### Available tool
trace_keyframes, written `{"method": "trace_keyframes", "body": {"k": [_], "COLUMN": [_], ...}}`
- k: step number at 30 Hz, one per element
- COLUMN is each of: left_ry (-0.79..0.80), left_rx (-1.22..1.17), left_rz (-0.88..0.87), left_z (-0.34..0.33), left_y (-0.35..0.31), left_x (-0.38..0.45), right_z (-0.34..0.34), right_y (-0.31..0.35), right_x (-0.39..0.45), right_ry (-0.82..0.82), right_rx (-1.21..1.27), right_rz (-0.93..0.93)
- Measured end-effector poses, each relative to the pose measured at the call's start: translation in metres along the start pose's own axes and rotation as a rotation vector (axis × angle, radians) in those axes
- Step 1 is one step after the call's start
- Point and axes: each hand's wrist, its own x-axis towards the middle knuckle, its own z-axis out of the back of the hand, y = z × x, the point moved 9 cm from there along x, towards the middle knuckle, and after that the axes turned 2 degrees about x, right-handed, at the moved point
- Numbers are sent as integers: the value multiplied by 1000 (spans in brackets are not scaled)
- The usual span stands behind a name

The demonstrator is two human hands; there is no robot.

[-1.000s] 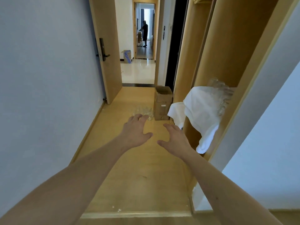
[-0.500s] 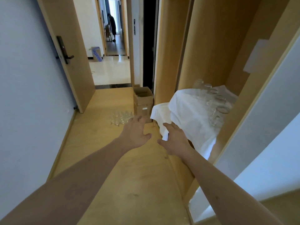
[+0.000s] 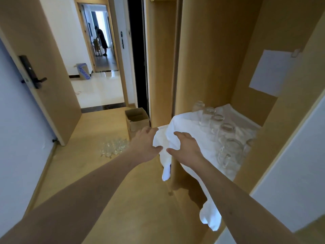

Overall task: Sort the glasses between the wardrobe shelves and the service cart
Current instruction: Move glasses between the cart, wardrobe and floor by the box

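Several clear glasses (image 3: 226, 134) stand in a row on a white cloth (image 3: 186, 127) that covers a wardrobe shelf on the right and hangs over its front edge. A second cluster of clear glasses (image 3: 114, 147) sits on the wooden floor to the left. My left hand (image 3: 145, 143) and my right hand (image 3: 184, 147) are stretched forward side by side in front of the cloth's hanging corner, fingers spread, holding nothing. No service cart is in view.
An open cardboard box (image 3: 137, 119) stands on the floor against the wardrobe side. A wooden door (image 3: 40, 71) with a black handle stands ajar on the left. A person (image 3: 102, 40) stands far down the hallway. A white sheet of paper (image 3: 270, 72) hangs inside the wardrobe.
The view has swung right and closer to the wardrobe shelf. Both hands have moved from over the floor to the front corner of the white cloth, still empty.
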Motion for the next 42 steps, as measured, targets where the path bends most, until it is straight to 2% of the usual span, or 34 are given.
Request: {"method": "trace_keyframes", "body": {"k": [6, 11, 18, 25, 31, 35, 42], "left_ry": [74, 98, 114, 145, 220, 325, 413], "left_rx": [22, -73, -103, -144, -197, -283, -286], "left_rz": [-142, -241, -484, -763, -928, -1046, -1164], "left_z": [-37, -62, -88, -92, -109, -124, -148], "left_y": [-33, -54, -96, -148, -192, -234, -285], "left_x": [77, 136, 222, 286, 301, 287, 263], "right_z": [23, 45, 89, 121, 138, 145, 150], "right_y": [-43, -74, -96, -119, -150, -178, -228], "right_x": [52, 80, 121, 138, 111, 69, 15], "right_ry": [-82, -155, -367, -496, -597, -650, -530], "right_rx": [-37, -15, -4, -40, -91, -97, -108], "right_rz": [-93, -167, -269, -504, -742, -926, -1233]}}
